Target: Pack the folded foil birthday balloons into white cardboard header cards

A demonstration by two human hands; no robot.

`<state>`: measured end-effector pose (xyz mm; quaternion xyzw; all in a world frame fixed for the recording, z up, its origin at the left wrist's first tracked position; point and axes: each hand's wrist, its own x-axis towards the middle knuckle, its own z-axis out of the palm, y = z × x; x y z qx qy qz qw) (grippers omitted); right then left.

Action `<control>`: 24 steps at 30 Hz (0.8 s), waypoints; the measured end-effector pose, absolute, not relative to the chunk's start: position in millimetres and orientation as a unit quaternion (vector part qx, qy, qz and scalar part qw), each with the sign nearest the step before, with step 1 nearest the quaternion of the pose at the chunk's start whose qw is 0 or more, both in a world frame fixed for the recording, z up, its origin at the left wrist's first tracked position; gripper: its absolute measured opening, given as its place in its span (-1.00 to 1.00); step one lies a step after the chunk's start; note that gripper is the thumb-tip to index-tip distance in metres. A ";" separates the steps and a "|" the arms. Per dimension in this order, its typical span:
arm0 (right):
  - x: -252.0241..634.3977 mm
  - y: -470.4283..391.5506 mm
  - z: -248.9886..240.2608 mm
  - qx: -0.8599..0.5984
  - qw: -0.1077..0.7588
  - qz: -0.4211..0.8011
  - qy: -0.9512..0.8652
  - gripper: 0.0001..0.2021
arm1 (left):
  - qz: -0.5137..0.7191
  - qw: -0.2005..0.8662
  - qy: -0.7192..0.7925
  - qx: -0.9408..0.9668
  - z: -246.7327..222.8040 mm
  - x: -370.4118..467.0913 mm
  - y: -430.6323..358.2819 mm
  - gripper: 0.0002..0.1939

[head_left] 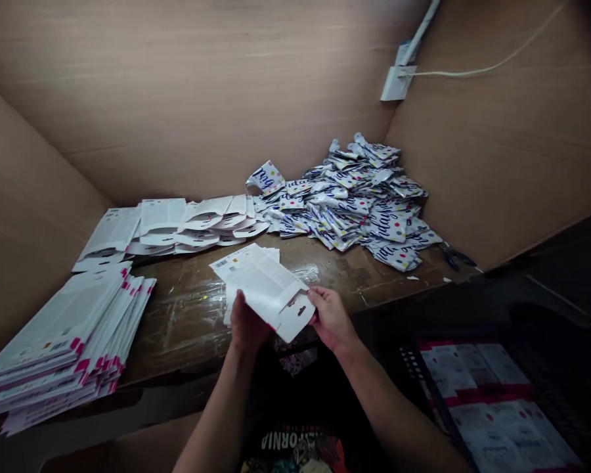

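Between my hands is a flat white card envelope (268,289) with a hang-hole flap (299,315) that stands open toward me. My left hand (246,325) grips its lower left side, thumb on top. The fingers of my right hand (331,315) pinch the right edge beside the flap. Beneath it on the table, a few similar envelopes (221,263) lie partly covered. Beyond, to the right, rises a heap of folded foil packets (345,197) printed with coloured dots and dark lettering.
Stacked white envelopes with pink edges (54,328) fill the table's left side. Behind them lie more envelopes with open flaps (197,220). Pliers (456,256) rest near the right edge. A dark crate (473,394) holding packed envelopes is at lower right. Cardboard walls (201,98) enclose the table (177,335).
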<state>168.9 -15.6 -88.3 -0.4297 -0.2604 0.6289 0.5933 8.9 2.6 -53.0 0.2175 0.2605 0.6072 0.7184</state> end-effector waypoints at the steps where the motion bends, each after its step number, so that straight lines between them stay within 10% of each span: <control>1: 166.3 -24.1 -87.3 -0.417 0.593 0.642 -0.252 -0.66 | 0.589 0.739 0.235 0.226 -48.0 14.1 0.0 -0.13; 5: 190.3 -32.5 -84.5 -0.454 0.563 0.576 -0.381 -0.67 | 0.552 0.766 0.212 0.253 -29.8 26.9 -0.8 0.13; 10: 339.4 3.2 -75.2 -0.711 0.399 -0.030 -0.578 -0.60 | 0.528 0.798 0.170 0.236 -21.1 18.1 6.1 0.16; 17: 405.2 -7.0 -80.3 -0.668 0.290 -0.043 -0.684 -0.91 | 0.526 0.815 0.148 0.192 -22.2 8.9 10.8 0.16; 24: 347.6 -50.6 -103.9 -0.480 0.204 -0.002 -0.853 -0.63 | 0.574 0.773 0.196 0.188 -20.6 7.3 20.9 0.07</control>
